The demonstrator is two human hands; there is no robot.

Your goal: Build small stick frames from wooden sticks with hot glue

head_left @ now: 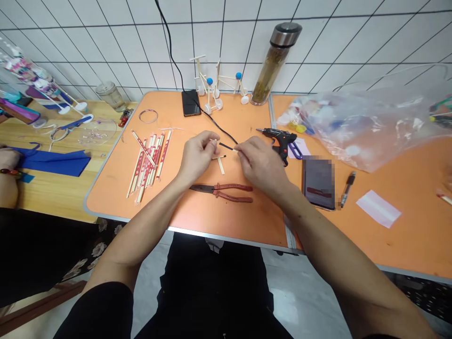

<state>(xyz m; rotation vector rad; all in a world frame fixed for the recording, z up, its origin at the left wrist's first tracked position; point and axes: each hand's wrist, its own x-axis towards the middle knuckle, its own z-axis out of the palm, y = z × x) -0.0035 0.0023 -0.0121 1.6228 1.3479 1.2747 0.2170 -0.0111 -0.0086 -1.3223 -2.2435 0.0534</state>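
Note:
My left hand is closed in a pinch above the orange table; a pale bit shows at its fingertips, too small to name. Opposite it, my right hand pinches a thin stick, mostly dark with a pale end at the fingers. Just below the hands lie a short pale stick piece and another thin piece with a dark tip. Red-handled pliers rest nearer the table's front edge. A black glue gun lies right of my right hand.
Wrapped chopsticks lie left. Behind stand stick models with blue balls, a phone and a tea bottle. A tablet, pen and plastic bag are right. Another person's arm is far left.

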